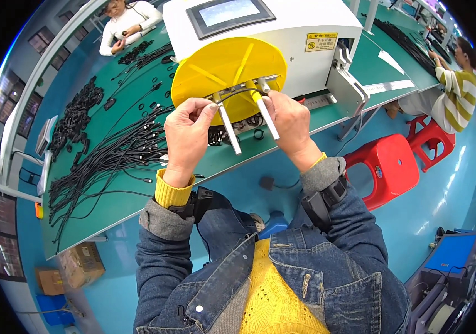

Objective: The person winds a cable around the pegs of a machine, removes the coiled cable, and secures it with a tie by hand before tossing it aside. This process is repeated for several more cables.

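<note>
A short span of thin black cable [241, 92] arcs between my hands, across the front of a round yellow disc [199, 72] on a white machine [305, 25]. Two metal posts [229, 131] stick out from the disc toward me, and the cable passes by their bases. My left hand [188, 131] is pinched at the cable's left end, beside the left post. On the other side, my right hand [291, 119] has its thumb and fingers closed on the cable near the right post. The fingertips hide the cable's ends.
Many black cables [110, 150] lie spread on the green table [96, 214] to the left, with a heap of black coils [76, 117] behind. Red stools [388, 170] stand at the right. Co-workers sit at far left [129, 25] and far right [455, 83].
</note>
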Available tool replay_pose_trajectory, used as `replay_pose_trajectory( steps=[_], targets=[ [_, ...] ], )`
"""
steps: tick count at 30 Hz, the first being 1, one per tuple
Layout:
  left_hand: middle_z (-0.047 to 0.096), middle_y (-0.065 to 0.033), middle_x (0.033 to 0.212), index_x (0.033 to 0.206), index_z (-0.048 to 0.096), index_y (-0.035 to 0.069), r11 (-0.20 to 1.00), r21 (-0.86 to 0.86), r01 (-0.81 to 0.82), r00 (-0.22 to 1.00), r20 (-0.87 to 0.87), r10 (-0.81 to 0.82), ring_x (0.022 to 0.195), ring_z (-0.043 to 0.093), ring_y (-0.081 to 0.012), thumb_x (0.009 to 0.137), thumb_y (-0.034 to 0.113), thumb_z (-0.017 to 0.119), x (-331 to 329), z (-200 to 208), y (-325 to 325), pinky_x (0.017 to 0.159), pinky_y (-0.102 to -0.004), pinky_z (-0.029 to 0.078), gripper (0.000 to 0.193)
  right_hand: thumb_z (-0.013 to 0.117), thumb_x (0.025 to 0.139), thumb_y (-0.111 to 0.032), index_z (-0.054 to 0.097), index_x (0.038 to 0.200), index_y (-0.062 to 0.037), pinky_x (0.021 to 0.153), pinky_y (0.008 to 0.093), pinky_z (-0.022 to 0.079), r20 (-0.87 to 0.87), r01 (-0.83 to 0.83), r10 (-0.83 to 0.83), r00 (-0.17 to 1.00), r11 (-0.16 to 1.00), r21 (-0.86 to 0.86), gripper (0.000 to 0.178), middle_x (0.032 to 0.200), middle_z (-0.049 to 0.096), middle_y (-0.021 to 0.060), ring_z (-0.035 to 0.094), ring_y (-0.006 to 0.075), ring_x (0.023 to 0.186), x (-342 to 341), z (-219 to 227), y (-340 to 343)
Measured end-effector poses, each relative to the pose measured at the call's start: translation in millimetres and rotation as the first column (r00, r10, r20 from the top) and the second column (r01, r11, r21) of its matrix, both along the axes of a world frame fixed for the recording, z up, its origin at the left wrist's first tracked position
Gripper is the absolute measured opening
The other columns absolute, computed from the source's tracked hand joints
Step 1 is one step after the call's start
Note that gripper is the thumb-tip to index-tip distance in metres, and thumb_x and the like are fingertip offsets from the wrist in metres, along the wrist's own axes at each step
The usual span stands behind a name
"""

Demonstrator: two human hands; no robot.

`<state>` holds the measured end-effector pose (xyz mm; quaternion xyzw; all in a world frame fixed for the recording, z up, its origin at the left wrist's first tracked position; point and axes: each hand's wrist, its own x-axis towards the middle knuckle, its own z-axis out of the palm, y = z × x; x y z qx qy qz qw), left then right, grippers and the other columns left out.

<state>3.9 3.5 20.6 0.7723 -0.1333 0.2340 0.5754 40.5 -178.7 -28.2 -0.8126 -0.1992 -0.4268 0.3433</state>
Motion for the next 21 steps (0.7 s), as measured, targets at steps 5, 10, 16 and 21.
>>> replay_pose_trajectory(
  steps=[5,10,16,21],
  targets=[
    [0.057,0.0032,0.067,0.085,0.063,-0.002,0.999,-0.032,0.017,1.0,-0.001,-0.017,0.058,0.043,-0.0016,0.081,0.005,0.062,2.4,-8.1,1.6,0.053,-0.0162,0.037,0.008,0.054,0.086,-0.023,0.056,0.071,-0.0045,0.048,0.0395,0.043,-0.116,0.079,-0.087,0.989,0.994,-0.073,0.024,0.062,0.056,0.0153,0.054,0.0328,0.055,8.2,-3.0,1.6],
    [0.058,0.0028,0.068,0.086,0.064,-0.003,0.996,0.068,-0.065,0.997,0.056,0.061,0.059,0.045,-0.0021,0.081,0.005,0.062,1.1,-9.8,3.2,0.053,-0.0167,0.038,0.009,0.056,0.085,-0.025,0.055,0.066,-0.0044,0.046,0.0399,0.041,-0.148,0.066,-0.068,0.987,0.998,-0.018,0.028,0.059,0.054,0.0164,0.053,0.0334,0.054,-7.7,-29.0,-12.9],
    [0.061,0.0009,0.07,0.088,0.065,-0.004,0.998,-0.067,-0.005,1.0,-0.022,0.003,0.061,0.049,-0.0037,0.081,0.008,0.062,9.0,-17.0,6.7,0.055,-0.0183,0.04,0.014,0.058,0.083,-0.026,0.058,0.067,-0.0028,0.049,0.0393,0.043,-0.429,0.072,-0.088,0.899,0.996,-0.053,0.028,0.058,0.055,0.0157,0.055,0.0336,0.055,-42.8,-68.2,-58.3],
    [0.061,-0.0004,0.069,0.091,0.065,-0.003,0.997,-0.065,-0.044,0.999,-0.009,0.043,0.061,0.05,-0.0046,0.081,0.009,0.062,3.7,-17.4,6.8,0.055,-0.0191,0.041,0.016,0.056,0.083,-0.024,0.06,0.069,-0.0011,0.051,0.0357,0.044,-0.647,0.053,-0.019,0.763,0.998,0.032,0.027,0.058,0.058,0.0125,0.058,0.0265,0.055,-66.9,-82.3,-67.5]
  ],
)
